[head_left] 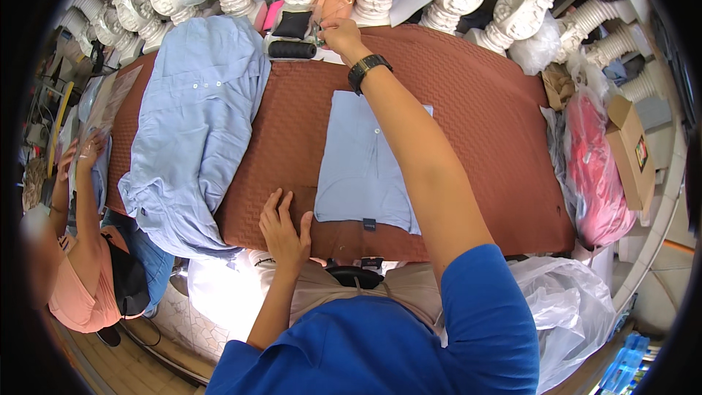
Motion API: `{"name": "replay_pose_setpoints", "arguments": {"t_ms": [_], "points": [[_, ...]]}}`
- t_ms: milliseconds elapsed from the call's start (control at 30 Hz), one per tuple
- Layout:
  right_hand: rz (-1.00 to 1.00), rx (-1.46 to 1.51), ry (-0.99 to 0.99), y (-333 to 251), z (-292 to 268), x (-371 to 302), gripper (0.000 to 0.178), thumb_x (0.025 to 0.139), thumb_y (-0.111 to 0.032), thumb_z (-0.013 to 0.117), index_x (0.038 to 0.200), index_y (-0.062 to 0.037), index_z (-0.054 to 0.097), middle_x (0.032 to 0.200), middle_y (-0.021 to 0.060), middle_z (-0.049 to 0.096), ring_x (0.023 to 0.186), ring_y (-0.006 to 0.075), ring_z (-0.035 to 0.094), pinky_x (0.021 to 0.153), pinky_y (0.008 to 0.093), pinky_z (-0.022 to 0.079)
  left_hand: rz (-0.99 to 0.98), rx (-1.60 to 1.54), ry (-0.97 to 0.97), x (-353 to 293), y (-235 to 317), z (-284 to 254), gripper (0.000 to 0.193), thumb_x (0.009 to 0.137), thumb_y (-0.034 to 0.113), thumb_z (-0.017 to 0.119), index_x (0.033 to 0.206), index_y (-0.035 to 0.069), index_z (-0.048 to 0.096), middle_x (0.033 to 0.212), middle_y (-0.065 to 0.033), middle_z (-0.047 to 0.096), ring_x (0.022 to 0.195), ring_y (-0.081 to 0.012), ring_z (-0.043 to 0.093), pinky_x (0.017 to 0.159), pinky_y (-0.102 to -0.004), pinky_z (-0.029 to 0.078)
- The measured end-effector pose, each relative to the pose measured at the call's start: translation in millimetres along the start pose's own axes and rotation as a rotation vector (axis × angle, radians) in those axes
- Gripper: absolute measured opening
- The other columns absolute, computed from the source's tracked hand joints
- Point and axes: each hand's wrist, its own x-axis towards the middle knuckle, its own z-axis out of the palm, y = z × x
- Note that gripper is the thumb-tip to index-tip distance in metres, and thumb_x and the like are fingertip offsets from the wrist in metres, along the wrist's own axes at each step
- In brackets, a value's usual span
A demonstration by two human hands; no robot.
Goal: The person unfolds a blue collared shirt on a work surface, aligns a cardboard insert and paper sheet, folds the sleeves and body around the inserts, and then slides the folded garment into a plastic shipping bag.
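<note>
Shirt (357, 168) sits folded on the brown cloth (501, 143) before you, so I'd guess you're fetching something small: right hand (341, 34) beside the black roll (292, 50), can't tell if it's pinching anything, left hand (284, 232) spread loose. Next calls for careful fingertips imo.

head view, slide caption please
Folded blue shirt on brown cloth, left hand beside it, right hand near a black roll.

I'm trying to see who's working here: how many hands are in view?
4: the person's left hand at the near edge of the brown cloth, the right hand at its far edge, one co-worker hand and another co-worker hand, both far left.
</note>
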Motion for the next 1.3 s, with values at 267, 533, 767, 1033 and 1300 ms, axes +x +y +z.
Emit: {"name": "replay_pose_setpoints", "arguments": {"t_ms": [267, 533, 767, 1033, 1300], "points": [[-0.329, -0.431, 0.179, 11.7, 2.1, 17.9, 0.032, 0.079, -0.017, 0.074, 0.108, -0.004, 0.073, 0.106, 0.0171, 0.073, 0.1, 0.0312, 0.069, 0.09, 0.0386, 0.053, -0.021, 0.001, -0.003, 2.7, 2.8, 0.4, 0.047, 0.094, 0.034, 0.064, 0.131, 0.006, 0.059, 0.141, -0.0133, 0.052, 0.132, -0.0344, 0.046, 0.107, -0.0477, 0.033], [-0.642, -0.652, 0.234, 32.6, -158.3, -151.4, 0.024, 0.094, -0.02, 0.065, 0.113, -0.008, 0.072, 0.119, 0.0143, 0.067, 0.105, 0.033, 0.064, 0.091, 0.0401, 0.051, -0.132, -0.207, -0.018, 19.6, -17.3, 0.5, 0.038, 0.099, 0.027, 0.059, 0.13, 0.005, 0.059, 0.128, -0.0158, 0.061, 0.126, -0.0324, 0.051, 0.104, -0.0446, 0.038], [-0.488, -0.78, 0.33, 93.4, -170.8, -224.7, 0.031, 0.094, -0.018, 0.063, 0.125, -0.0143, 0.068, 0.14, 0.0156, 0.053, 0.121, 0.0415, 0.048, 0.104, 0.0518, 0.039, -0.111, -0.57, -0.187, 187.8, 14.5, 78.1, 0.049, 0.098, 0.036, 0.061, 0.136, 0.005, 0.053, 0.103, -0.0196, 0.071, 0.1, -0.0344, 0.068, 0.09, -0.0401, 0.051], [-0.3, -0.893, 0.277, 125.0, -136.8, -244.1, 0.047, 0.099, -0.025, 0.057, 0.146, -0.0204, 0.05, 0.156, 0.0125, 0.035, 0.131, 0.04, 0.037, 0.11, 0.0566, 0.033, -0.009, -0.637, -0.167, 223.9, 11.3, 134.1, 0.045, 0.092, 0.017, 0.072, 0.134, 0.005, 0.06, 0.103, -0.01, 0.071, 0.089, -0.0177, 0.068, 0.082, -0.0303, 0.055], [-0.342, -0.75, -0.408, 59.6, -154.8, -346.7, 0.013, 0.089, -0.012, 0.067, 0.101, -0.0098, 0.065, 0.105, 0.0153, 0.059, 0.102, 0.0359, 0.056, 0.086, 0.0438, 0.047, 0.257, -0.573, -0.014, 108.1, 23.8, 39.5, 0.03, 0.096, 0.012, 0.067, 0.123, 0.002, 0.06, 0.11, -0.0092, 0.062, 0.096, -0.0173, 0.063, 0.086, -0.0313, 0.052]]}}
